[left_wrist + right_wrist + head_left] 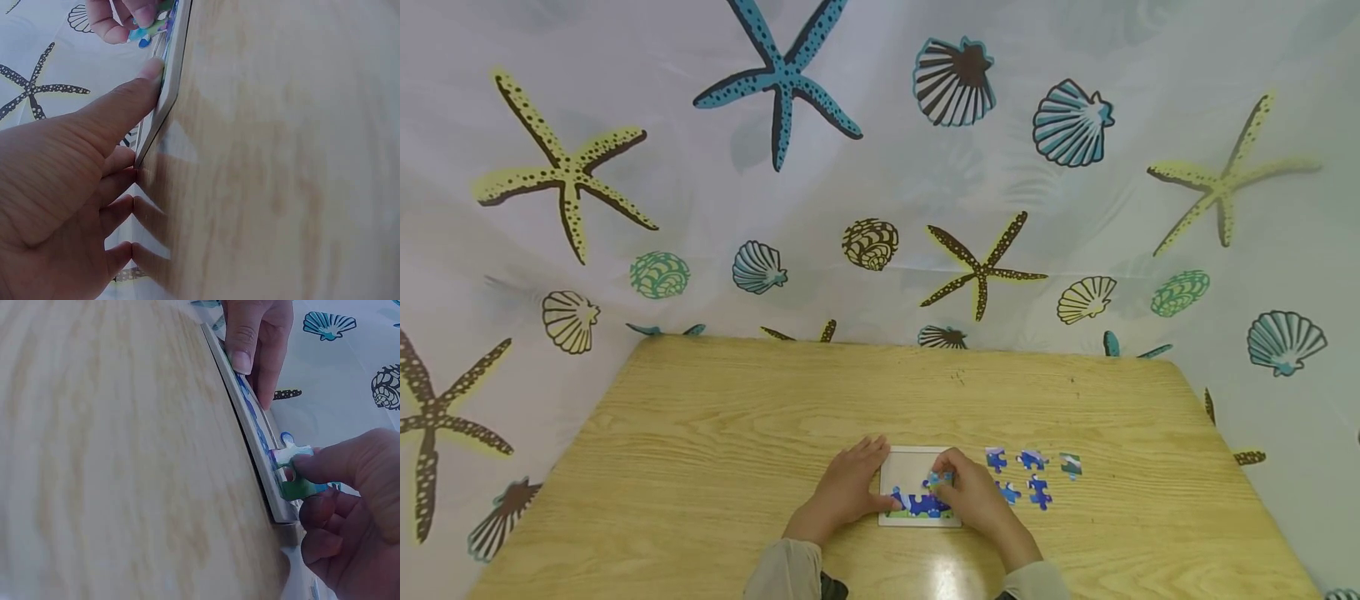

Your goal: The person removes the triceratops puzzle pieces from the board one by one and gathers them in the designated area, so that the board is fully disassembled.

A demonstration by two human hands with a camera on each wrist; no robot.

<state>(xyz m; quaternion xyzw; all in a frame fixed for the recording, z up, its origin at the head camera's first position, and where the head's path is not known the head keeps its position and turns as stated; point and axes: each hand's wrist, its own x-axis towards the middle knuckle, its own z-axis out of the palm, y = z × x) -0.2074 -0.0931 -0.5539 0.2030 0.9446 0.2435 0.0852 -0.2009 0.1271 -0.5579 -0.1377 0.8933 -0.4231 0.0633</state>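
The right hand point(976, 493) pinched 1 puzzle piece point(297, 489) between thumb and fingers, the grip narrow, and held it over the right part of a shallow white-rimmed tray point(917, 448); contact between this piece and the pieces below could not be confirmed. The left hand point(848, 485) lay at the left side of the tray, fingers extended outside the rim and thumb reaching over it, apparently steadying the frame. The tray rested on a wood-grain bench point(700, 433), with a row of joined pieces point(917, 503) along its near edge and bare backing beyond. At least 5 loose pieces point(1039, 493) lay on the bench to the right of the tray, spaced apart. By appearance, the held piece was light, thin and fairly stiff, with a smooth printed face that could slip under a flat fingertip; its tabs and narrow necks were judged the parts most liable to bend or fray. The sound hold was therefore at opposite faces or edges of the main body, clear of the tab to be engaged. The tray, also apparently light and prone to slide, called for steady pressure at its rim.
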